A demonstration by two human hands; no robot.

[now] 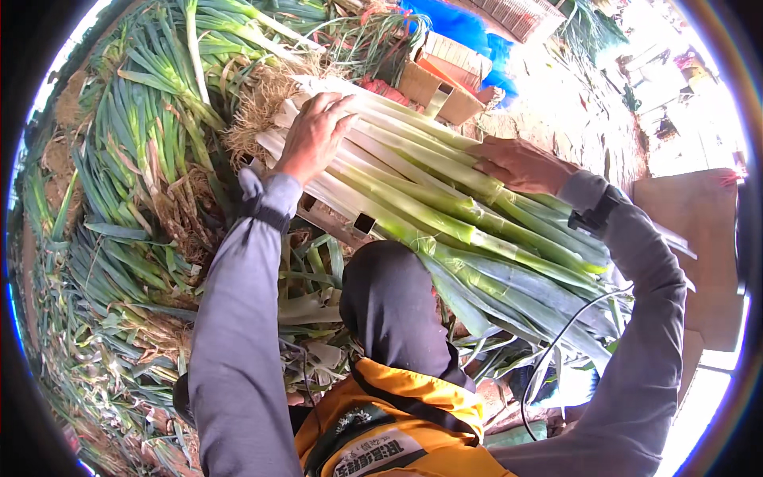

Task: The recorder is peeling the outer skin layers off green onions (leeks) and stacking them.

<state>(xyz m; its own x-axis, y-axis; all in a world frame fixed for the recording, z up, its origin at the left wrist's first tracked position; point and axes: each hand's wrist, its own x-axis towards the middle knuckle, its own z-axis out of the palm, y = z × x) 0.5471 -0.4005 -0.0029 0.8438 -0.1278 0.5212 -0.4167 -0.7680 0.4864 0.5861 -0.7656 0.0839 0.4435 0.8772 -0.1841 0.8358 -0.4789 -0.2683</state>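
Note:
A broad layer of leeks (413, 179) lies across the middle, white root ends to the left and green leaves to the right. My left hand (314, 135) rests on the white stalks near the roots, fingers extended and slightly apart. Farther right, my right hand (524, 164) lies along the far edge of the layer where the stalks turn green. Its fingers are stretched out over the leeks, partly bunched in shadow. Neither hand visibly closes around a stalk. Shaggy brown roots (258, 111) stick out beside my left wrist.
A large heap of leeks (151, 151) fills the left side. Square metal tube ends (364, 223) show under the near edge of the layer. Beyond it stand a cardboard box (445, 79) and blue sheeting (453, 24). A black cable (548, 350) loops near my right forearm.

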